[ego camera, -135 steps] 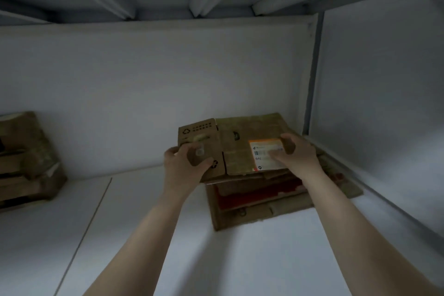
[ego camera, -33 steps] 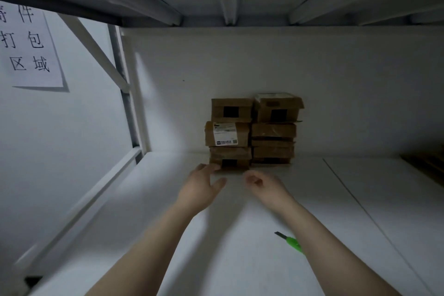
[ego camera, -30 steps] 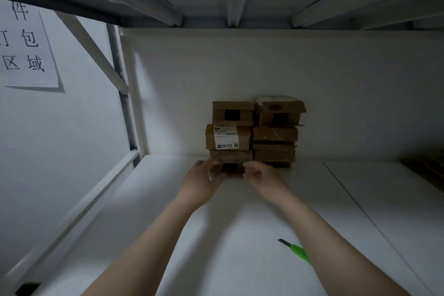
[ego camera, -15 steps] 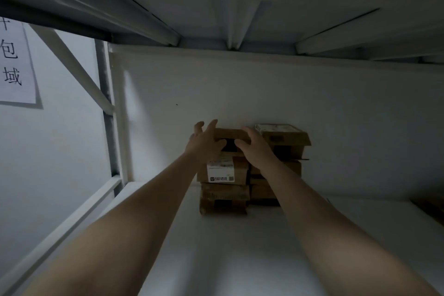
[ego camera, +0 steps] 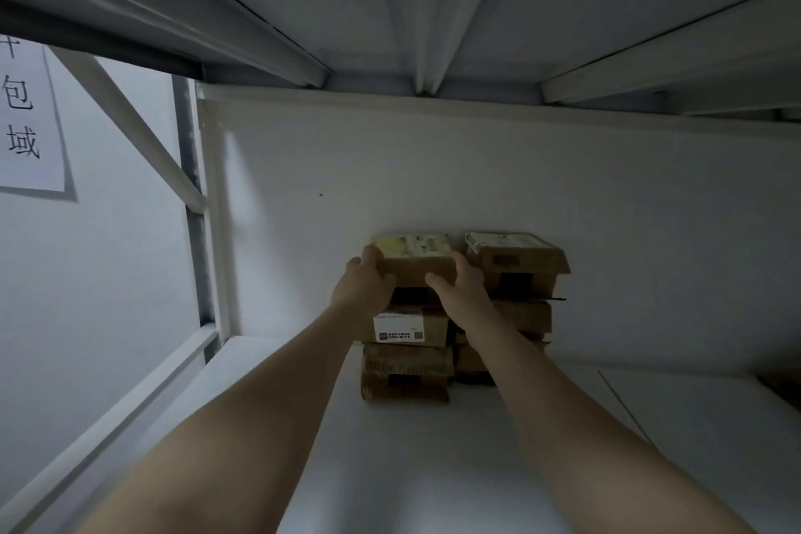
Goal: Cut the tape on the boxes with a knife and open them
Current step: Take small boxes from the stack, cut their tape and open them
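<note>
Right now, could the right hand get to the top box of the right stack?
Probably yes, once it lets go. The right hand grips the top left box, and the top right box sits just beside it, with nothing in front of it or on top.

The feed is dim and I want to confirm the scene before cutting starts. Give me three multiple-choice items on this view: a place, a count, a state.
1. Where do the cardboard boxes stand? A. on the floor B. on the white shelf, against the back wall C. in a cart
2. How many stacks do they form? A. one B. two C. four
3. The left stack's top box is: A. lying open B. untouched C. gripped by both hands
Answers: B, they rest on the shelf at the wall; B, two stacks stand side by side; C, the left hand and right hand curl round its ends.
</note>
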